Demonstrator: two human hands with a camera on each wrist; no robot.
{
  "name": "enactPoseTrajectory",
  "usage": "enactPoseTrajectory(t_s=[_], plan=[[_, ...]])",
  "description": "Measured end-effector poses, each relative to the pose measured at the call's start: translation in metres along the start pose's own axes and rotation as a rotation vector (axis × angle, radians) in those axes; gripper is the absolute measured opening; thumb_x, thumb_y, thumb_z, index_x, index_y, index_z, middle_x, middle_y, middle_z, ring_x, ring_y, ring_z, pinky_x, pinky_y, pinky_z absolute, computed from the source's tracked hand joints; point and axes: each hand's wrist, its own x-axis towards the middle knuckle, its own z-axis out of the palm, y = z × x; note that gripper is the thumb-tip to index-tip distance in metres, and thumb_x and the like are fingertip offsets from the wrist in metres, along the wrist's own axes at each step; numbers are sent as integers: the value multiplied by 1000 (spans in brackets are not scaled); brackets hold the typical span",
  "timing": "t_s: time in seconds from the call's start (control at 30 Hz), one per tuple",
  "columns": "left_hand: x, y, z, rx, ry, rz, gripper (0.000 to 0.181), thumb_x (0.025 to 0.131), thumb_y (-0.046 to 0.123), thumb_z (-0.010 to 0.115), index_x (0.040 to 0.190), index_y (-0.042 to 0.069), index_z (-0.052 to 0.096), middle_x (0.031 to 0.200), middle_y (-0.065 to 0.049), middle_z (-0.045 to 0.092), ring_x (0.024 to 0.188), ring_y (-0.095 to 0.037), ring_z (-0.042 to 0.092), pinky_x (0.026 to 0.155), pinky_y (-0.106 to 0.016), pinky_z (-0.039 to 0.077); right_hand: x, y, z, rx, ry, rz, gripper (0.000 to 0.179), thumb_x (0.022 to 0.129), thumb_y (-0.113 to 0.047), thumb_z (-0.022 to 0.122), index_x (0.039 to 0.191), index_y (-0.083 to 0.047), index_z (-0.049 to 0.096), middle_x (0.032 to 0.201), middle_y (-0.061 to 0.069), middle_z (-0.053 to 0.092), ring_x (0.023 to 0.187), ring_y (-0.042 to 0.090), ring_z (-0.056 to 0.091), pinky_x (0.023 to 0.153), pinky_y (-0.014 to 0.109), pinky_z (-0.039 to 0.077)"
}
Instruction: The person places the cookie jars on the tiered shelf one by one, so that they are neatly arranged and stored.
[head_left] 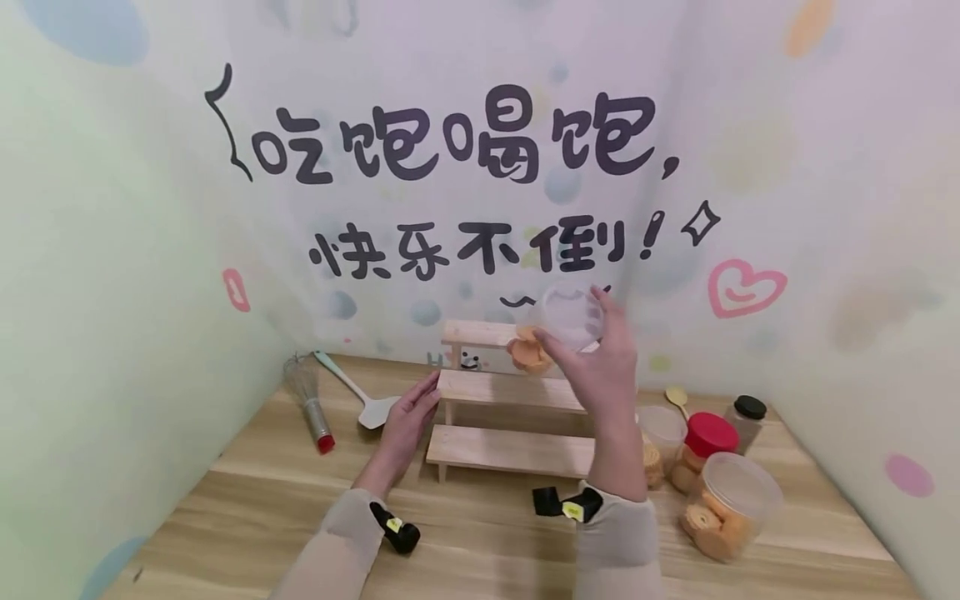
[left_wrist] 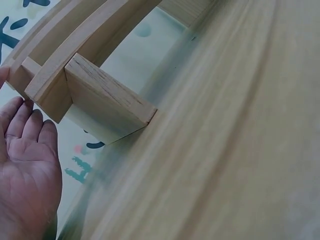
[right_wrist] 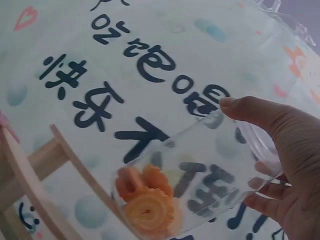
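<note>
A clear jar (right_wrist: 192, 175) was clamped near its lid (head_left: 570, 315) between the thumb and curled fingers of the right hand (head_left: 609, 375). It was held by the top board (head_left: 480, 333) of a wooden stand (head_left: 510, 385); whether contact was made could not be told. The left hand (head_left: 408, 418) was placed at the stand's left end, fingers nearly straight, nothing gripped. For good handling, it was judged, the jar's base should be levelled above any support, the grip loosened only after full contact, and the stand steadied without being pushed. In the held jar, ridged cookies (right_wrist: 150, 205) were gathered at the bottom. At the right, cookies were also contained in the front jar (head_left: 729, 508); inside the black-lidded jar (head_left: 745, 421), the contents could not be identified.
</note>
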Motion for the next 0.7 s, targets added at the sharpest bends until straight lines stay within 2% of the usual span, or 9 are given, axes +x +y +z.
enactPoseTrajectory(t_s=[0.1,0.27,0.37,0.57,0.7], plan=[[2,-3,5,-8,-13,6,55,102,26,62,151,9,46,159,-4,38,146,-18,34,117,-32,33,-3,2,16,10,-8,-8,100,69,-31,95,151,-10,43,144,16,52,126,33,52,104,51,46],[4,-2,8,-20,17,13,52,101,24,63,149,9,50,157,-4,42,144,-18,37,113,-27,37,-7,0,30,63,-104,78,114,74,-39,91,162,-21,21,154,14,43,137,31,46,113,51,40],[3,-1,7,-20,27,10,51,102,22,62,149,9,49,156,-5,43,144,-18,38,113,-27,37,-7,1,36,121,-121,109,115,77,-40,88,163,-21,15,156,12,41,141,28,42,116,48,36],[1,-1,4,-8,13,6,53,102,22,62,150,7,47,157,-7,41,144,-19,38,117,-33,33,-9,8,46,157,-132,129,93,82,-46,82,157,-37,28,141,3,56,130,23,51,111,51,40],[0,-1,0,0,21,9,54,101,24,63,150,7,48,157,-8,42,143,-20,38,116,-33,34,-12,11,53,182,-146,140,87,86,-45,78,156,-42,27,138,2,56,126,24,52,108,52,41]])
